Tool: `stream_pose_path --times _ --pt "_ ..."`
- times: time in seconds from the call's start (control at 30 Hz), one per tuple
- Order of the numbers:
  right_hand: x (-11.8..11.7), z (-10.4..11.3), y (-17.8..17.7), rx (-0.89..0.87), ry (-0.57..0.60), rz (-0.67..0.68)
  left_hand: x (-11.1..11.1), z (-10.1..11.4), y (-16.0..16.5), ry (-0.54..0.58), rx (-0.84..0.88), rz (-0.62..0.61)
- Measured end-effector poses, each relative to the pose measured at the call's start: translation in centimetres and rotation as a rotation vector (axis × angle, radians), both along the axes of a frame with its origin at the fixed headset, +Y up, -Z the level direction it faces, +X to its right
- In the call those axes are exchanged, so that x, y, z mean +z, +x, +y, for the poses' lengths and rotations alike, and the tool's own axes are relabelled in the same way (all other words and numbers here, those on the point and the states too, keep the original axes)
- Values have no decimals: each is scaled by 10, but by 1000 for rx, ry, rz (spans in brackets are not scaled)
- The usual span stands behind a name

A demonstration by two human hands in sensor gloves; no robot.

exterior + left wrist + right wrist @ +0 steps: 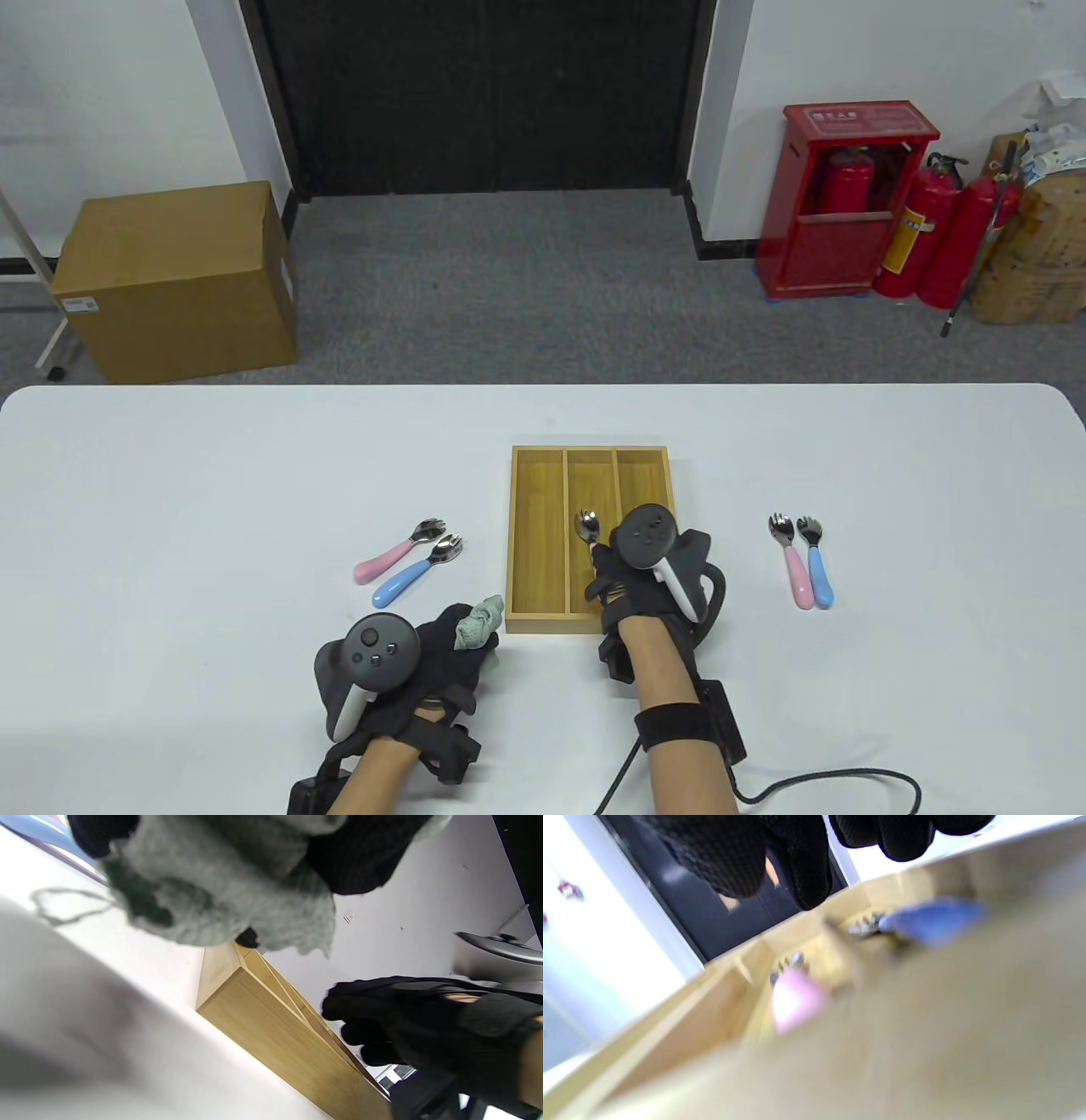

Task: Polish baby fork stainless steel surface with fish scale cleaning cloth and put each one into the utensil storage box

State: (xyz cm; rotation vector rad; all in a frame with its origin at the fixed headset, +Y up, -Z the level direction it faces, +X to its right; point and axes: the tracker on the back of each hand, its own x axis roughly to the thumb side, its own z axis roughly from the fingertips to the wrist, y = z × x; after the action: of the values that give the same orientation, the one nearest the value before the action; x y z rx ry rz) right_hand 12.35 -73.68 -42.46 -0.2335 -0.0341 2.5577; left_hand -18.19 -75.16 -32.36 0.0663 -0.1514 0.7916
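- Table view, nearest to me: left hand [441, 654] low on the white table [170, 509], fingers curled round a bunched grey-green cleaning cloth [477, 624], just left of the box's near-left corner. Left wrist view confirms the cloth [237, 895] is wadded under the glove.
- Right hand [632, 586] over the near right part of the wooden storage box [517, 543]. A fork's steel head [587, 525] pokes out past the fingers, above the middle compartment. Fingers look curled; I can't tell if they pinch the handle.
- Right wrist view (blurry): a pink handle [795, 1001] and a blue handle [933, 921] seen in the box, in adjoining slots; which slots, can't tell.
- Left of box: pink fork [399, 550] and blue fork [420, 564], side by side, angled.
- Right of box: pink fork [791, 560] and blue fork [816, 562], parallel, heads away from me.
- Far, off-table: cardboard carton [178, 280], red extinguisher cabinet [840, 199].
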Motion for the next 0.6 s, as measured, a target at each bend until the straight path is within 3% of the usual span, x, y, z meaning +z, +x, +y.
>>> stream_pose_path --times 0.1,0.27,0.4,0.5,0.6 --pt "3 13 40 -19 24 -96 0 0 0 2 3 -2" --pt "16 22 120 164 15 -290 1 -1 2 2 -18 -11" --pt "27 13 173 146 -70 -435 -1 -4 5 -8 -60 -9" --pt "30 0 189 48 -112 -471 -2 -4 6 -10 -75 -8" --pt "30 -10 196 68 -163 -474 -1 -3 4 -7 -71 -7"
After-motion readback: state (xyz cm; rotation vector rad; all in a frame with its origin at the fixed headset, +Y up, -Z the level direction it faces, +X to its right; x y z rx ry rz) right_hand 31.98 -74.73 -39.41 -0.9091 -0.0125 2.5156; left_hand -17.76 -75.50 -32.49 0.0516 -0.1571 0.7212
